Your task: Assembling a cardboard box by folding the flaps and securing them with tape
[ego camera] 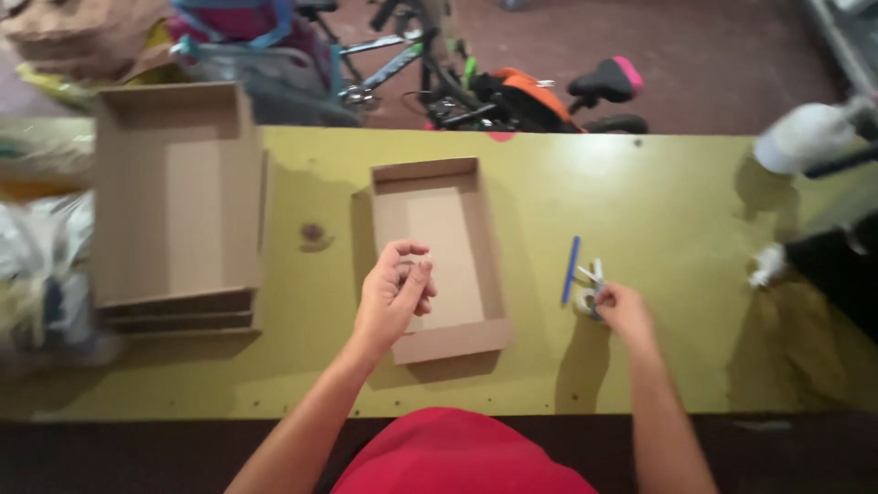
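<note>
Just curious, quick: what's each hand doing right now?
Left hand: loosely curled over the small cardboard tray; holding anything? Cannot tell.
Right hand: closed on scissors.

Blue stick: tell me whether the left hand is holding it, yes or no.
No: the blue stick lies on the table beside the right hand, while the left hand hovers over the small cardboard tray.

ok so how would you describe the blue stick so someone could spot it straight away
Start at the yellow-green table, then the open cardboard tray in its middle. Just right of that tray, beside the right hand, lies the blue stick: thin, straight, the only blue thing on the tabletop.
</note>
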